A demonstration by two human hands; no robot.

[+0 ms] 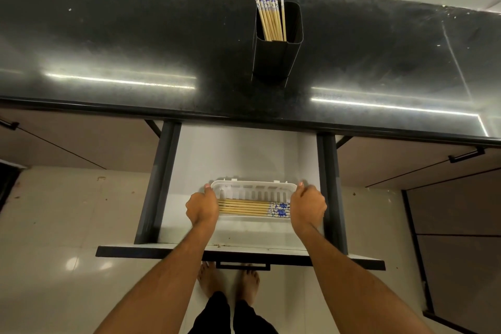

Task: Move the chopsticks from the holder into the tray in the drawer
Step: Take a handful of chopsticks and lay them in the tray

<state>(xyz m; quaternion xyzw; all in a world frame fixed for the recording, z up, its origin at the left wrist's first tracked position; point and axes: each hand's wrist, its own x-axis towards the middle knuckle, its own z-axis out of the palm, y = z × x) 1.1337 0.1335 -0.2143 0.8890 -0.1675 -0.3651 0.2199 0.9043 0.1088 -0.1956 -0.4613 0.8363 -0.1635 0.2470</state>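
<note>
step: mid-task, tray adjustment. Both hands were on the tray, none on chopsticks.
left hand (202,207): curled over the tray's 9 o'clock end, thumb up at the far corner, gripping the rim.
right hand (307,205): same grip on the 3 o'clock end, thumb at the far corner.
tray (253,187): white, slotted back wall, sat on the floor of the open drawer (244,149), near its front.
chopsticks in tray (245,207): a small batch lay flat side by side, patterned ends toward 3 o'clock.
chopsticks in holder (267,5): several stood leaning toward 11 o'clock, patterned ends up.
holder (276,59): black, rectangular, upright on the dark counter (108,49), at 12 o'clock from the tray, well apart.
progress: judged partly done.
next move: probably release the tray, reach to 12 o'clock, pinch the remaining sticks near the patterned tops, lift straight out so the holder doesn't tip, lay them parallel to the batch.
</note>
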